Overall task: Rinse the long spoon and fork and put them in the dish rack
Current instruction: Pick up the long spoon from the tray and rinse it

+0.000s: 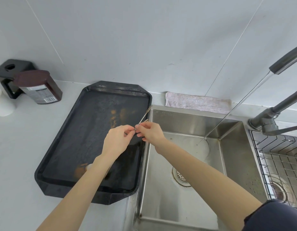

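Observation:
My left hand (117, 140) and my right hand (150, 132) meet fingertip to fingertip above the right edge of the black tray (94, 189). Between them they pinch thin metal cutlery. A long slim handle, the long spoon (145, 115), slants up and right from the fingertips towards the sink's back left corner. A short metal tip, seemingly the fork (147, 120), peeks out just above my right hand's fingers. The rest of both pieces is hidden by the hands. The wire dish rack (277, 157) sits over the right basin.
Water streams from the tap (284, 62) into the steel sink (231, 147), with a drain strainer (180, 176) near the middle. A pink cloth (197, 101) lies behind the sink. A dark jar (38, 87), a black holder (13, 69) and a white cup (3, 104) stand at the far left.

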Demonstrator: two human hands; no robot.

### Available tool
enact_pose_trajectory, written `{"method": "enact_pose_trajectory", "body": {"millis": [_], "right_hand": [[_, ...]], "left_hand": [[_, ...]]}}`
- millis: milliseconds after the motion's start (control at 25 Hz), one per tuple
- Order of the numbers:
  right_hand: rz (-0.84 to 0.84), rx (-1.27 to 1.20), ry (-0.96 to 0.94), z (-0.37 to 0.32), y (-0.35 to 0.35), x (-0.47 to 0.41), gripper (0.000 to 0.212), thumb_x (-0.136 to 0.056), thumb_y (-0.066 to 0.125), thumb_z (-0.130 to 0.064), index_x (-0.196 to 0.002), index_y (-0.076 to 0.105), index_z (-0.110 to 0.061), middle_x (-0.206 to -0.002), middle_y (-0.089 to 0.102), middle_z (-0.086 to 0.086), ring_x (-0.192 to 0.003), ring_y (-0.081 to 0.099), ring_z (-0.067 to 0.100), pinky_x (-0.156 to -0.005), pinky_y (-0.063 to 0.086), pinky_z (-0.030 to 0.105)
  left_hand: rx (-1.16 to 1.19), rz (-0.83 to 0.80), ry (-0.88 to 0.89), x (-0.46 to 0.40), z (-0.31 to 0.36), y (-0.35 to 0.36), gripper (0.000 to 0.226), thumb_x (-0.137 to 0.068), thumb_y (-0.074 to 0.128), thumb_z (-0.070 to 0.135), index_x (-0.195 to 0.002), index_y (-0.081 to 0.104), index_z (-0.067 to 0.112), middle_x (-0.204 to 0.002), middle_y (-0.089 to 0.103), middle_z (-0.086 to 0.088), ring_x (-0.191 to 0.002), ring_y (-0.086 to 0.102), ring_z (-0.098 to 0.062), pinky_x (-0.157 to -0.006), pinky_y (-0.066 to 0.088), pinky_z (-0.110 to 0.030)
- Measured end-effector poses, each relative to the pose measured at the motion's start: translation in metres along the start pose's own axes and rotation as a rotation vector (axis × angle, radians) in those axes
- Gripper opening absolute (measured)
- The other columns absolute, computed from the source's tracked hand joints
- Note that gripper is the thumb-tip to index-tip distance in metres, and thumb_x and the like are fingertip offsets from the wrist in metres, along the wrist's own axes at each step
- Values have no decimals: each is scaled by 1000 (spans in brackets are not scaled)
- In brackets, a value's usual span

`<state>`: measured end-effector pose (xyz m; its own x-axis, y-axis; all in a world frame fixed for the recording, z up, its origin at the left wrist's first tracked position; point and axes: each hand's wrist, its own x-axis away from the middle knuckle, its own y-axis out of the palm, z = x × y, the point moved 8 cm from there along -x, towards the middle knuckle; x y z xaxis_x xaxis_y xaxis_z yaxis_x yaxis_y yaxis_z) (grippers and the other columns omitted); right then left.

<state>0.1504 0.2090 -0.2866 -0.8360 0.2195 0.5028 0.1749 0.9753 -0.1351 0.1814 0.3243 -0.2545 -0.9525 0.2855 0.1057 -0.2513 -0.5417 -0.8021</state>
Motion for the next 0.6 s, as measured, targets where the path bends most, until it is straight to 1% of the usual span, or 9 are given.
{"method": "enact_pose_trajectory", "body": {"millis": [120,200,280,360,440,480,520,600], "right_hand": [[20,-26,-48,-6,-19,11,10,-89,60,-22,-80,60,-17,-71,60,-8,-63,56,4,-56,40,16],[39,-38,-76,-10,-34,20,14,-88,61,-23,-75,60,-20,-69,59,-10,-62,55,4,-56,39,17],[66,-66,-113,-14,-54,31,18,-87,62,-23,-69,59,-23,-68,59,-10,-61,53,5,-57,38,18],[94,-98,-140,-16,-75,43,21,-87,63,-21,-67,58,-24,-68,59,-8,-59,52,5,-57,37,17],[126,-124,-155,-15,-98,54,21,-87,64,-21,-66,58,-24,-67,60,-8,-58,52,6,-58,39,17],[143,-133,-162,-14,-110,59,22,-86,64,-21,-66,57,-24,-67,60,-7,-59,52,7,-61,40,18],[161,-138,-166,-12,-122,63,22,-85,65,-21,-66,57,-24,-66,60,-7,-61,52,8,-64,41,20],[201,-140,-168,-8,-144,71,22,-84,67,-21,-65,56,-23,-63,59,-6,-63,52,9,-68,41,24]], "left_hand": [[39,-22,30,6,21,0,25,-92,49,21,-111,65,14,-110,71,-7,-97,65,-23,-88,48,-32],[113,-34,36,12,37,0,26,-93,49,19,-112,65,13,-106,72,-9,-95,65,-23,-88,47,-31],[171,-46,58,17,58,4,26,-92,49,17,-111,66,13,-101,73,-9,-86,63,-19,-83,44,-25],[203,-62,78,22,79,10,25,-93,48,16,-110,66,12,-96,71,-6,-76,59,-12,-74,41,-17],[257,-93,99,28,101,22,24,-92,49,16,-107,67,11,-86,66,-2,-60,58,2,-58,40,-3],[290,-116,113,31,112,29,23,-92,50,16,-107,66,9,-81,64,-1,-54,57,8,-54,40,1],[318,-139,128,35,123,36,23,-91,51,16,-107,66,7,-79,62,0,-50,56,11,-52,39,3],[341,-171,152,40,144,49,24,-91,53,16,-109,65,7,-78,61,-1,-54,54,5,-52,41,0]]}}
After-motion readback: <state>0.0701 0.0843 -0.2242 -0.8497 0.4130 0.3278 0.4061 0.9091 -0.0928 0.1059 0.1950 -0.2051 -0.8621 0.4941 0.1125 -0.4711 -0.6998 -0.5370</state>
